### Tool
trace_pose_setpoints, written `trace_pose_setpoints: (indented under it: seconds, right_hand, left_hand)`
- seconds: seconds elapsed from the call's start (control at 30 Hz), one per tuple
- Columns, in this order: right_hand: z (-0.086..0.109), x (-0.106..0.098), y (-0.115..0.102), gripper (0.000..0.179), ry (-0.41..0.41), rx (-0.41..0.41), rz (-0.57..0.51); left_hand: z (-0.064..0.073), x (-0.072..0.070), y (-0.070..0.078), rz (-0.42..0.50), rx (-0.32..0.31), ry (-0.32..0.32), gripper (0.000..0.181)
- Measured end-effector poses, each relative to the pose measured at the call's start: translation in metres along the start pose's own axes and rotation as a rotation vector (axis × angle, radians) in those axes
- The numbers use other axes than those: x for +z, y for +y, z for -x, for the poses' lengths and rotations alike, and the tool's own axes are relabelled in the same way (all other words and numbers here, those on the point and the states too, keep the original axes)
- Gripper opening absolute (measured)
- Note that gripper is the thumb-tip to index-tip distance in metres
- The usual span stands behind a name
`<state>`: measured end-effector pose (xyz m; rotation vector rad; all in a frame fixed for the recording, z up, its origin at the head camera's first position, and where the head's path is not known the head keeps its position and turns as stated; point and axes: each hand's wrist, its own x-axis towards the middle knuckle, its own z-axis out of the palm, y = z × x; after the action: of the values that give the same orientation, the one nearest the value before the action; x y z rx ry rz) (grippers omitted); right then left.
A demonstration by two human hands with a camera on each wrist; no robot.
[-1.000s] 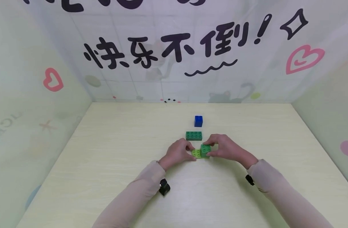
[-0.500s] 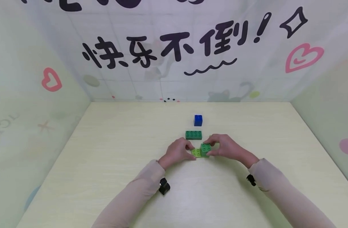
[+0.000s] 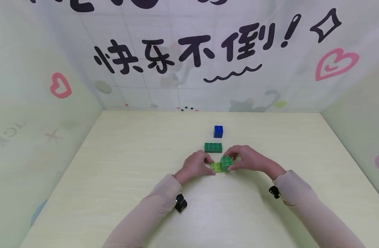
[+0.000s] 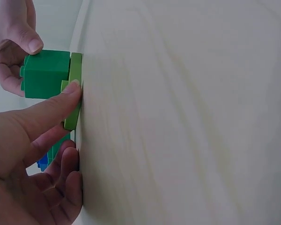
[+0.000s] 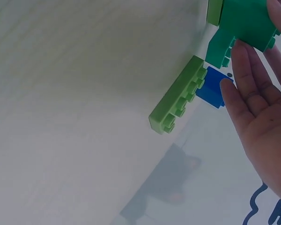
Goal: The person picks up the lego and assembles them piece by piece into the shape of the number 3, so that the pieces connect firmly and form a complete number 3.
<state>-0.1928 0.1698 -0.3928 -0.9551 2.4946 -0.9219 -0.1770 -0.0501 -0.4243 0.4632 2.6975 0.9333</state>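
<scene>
In the head view my left hand (image 3: pixel 196 165) pinches the left end of a light green, flat studded brick (image 3: pixel 215 167) lying on the table. My right hand (image 3: pixel 249 159) holds a square green brick (image 3: pixel 226 163) by its sides, over the right half of that flat brick. The left wrist view shows the green brick (image 4: pixel 48 75) against the flat brick's (image 4: pixel 75 68) studded face, a thin dark line between them; whether they are fully joined I cannot tell. My left thumb lies along the flat brick's near edge.
Beyond the hands lie a dark green rectangular brick (image 3: pixel 213 147) and, farther back, a blue brick (image 3: pixel 218 131). Another light green studded brick (image 5: pixel 178 96) lies beyond my right hand, mostly hidden in the head view. Printed cloth walls (image 3: pixel 189 89) border the table.
Both hands keep the same holds, and the bricks stay where they were. Only the head view shifts slightly.
</scene>
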Motion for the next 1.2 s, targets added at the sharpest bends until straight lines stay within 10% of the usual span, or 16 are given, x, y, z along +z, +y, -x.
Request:
trace_pose_setpoints:
  seconds: [0.53, 1.2]
  right_hand:
    - [-0.025, -0.033, -0.001, 0.037, 0.010, 0.057, -0.001]
    - [-0.062, -0.024, 0.012, 0.037, -0.035, 0.106, 0.019]
  left_hand:
    - [0.000, -0.001, -0.002, 0.011, -0.012, 0.003, 0.039]
    - [0.001, 0.002, -0.003, 0.014, -0.018, -0.004, 0.039]
